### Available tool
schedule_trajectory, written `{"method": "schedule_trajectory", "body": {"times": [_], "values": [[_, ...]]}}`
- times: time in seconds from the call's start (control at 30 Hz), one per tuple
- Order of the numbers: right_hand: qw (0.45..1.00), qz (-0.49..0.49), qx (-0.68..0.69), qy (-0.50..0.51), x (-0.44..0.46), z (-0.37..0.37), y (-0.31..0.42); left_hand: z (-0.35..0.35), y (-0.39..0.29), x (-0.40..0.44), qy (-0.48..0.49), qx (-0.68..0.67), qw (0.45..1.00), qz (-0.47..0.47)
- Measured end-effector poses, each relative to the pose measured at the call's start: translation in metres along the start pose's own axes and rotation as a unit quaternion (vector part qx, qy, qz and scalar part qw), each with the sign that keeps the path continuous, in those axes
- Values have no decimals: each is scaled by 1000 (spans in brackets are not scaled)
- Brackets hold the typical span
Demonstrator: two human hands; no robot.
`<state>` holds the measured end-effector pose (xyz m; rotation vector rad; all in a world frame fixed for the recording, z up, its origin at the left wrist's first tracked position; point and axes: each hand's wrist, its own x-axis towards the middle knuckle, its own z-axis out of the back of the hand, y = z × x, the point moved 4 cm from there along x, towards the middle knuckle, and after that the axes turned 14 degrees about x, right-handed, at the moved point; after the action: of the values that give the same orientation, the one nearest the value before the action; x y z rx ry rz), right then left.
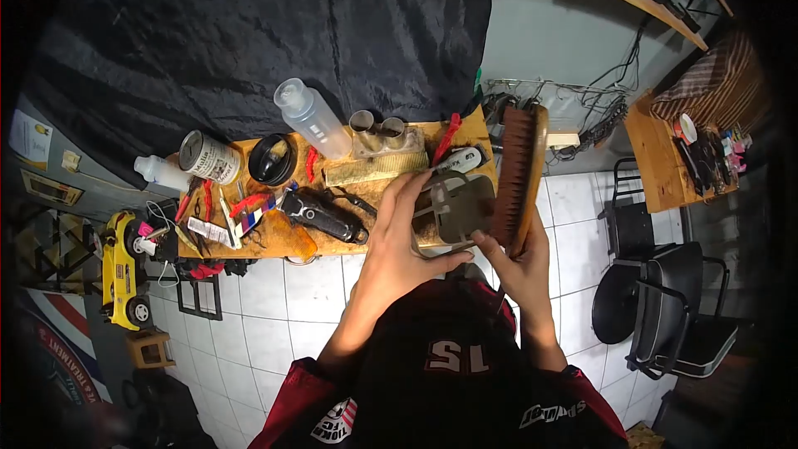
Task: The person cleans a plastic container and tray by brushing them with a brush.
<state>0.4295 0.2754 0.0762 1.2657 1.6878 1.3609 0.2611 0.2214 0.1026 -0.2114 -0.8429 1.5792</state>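
Observation:
A wooden-backed brush point(514, 170) with brown bristles stands on edge in my right hand point(524, 270). The fingers are behind its lower end and the thumb is in front. My left hand point(395, 241) curves round the left side of a grey, see-through plastic holder point(460, 209) with cut-out slots, fingers above and thumb below. The tip of my right thumb is close to the holder's lower right corner; whether it touches is unclear. Near my left hand, black hair clippers point(320, 214) and a pale comb point(374, 170) lie on the wooden table point(332, 247).
Along the table's back stand a clear bottle point(316, 120), a labelled tin point(212, 158), a black bowl point(272, 160) and metal cups point(376, 129). Red-handled tools point(251, 206) lie at left, a white trimmer point(460, 160) at right. A black chair point(682, 303) stands on the floor at right.

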Motion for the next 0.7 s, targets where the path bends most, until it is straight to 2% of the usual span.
{"method": "schedule_trajectory", "body": {"times": [0.07,0.17,0.2,0.27,0.4,0.47,0.53,0.63,0.7], "values": [[999,-4,24,-21,5,9,-3,-2,0,8,9,16,1000,-14],[999,-35,13,-28,7,23,-10,-11,6,10,88,-21,996,-13],[999,-44,9,-30,6,25,-10,-15,10,8,93,-16,995,-10],[998,-56,7,-37,6,28,-9,-26,20,4,82,-112,990,15],[998,-35,-30,-33,6,32,-7,-31,24,3,73,-145,987,15],[999,-28,-24,-32,6,33,-9,-29,20,6,59,-113,992,-26],[999,-16,-24,-41,5,35,-9,-31,20,6,55,-129,990,-17],[999,-22,-15,-47,2,38,-14,-29,11,3,56,-69,996,-17],[998,-24,-17,-48,1,40,-17,-27,1,-3,13,19,999,-22]]}}
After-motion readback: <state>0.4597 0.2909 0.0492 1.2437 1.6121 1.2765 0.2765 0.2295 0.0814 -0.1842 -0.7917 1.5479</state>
